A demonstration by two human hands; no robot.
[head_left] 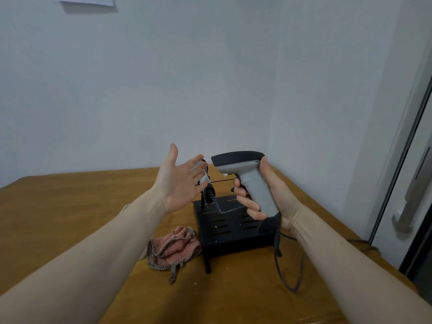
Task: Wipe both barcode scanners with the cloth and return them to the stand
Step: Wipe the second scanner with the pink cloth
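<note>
One scanner in the right hand, the cloth lying unused on the bench.

The right hand (264, 197) curls round the grey handle of a barcode scanner (247, 176), holding it upright above the stand (231, 228) with its dark head pointing left and its cable (287, 272) trailing down to the bench (70, 206). The left hand (180, 181) is raised, palm up, fingers spread and holding nothing, in front of the second scanner (205, 181), which sits on the stand. The pink cloth (173, 246) lies crumpled just left of the stand, near the bench's middle. Judging by this, wiping of the held scanner is either pending or finished; it must be returned.
</note>
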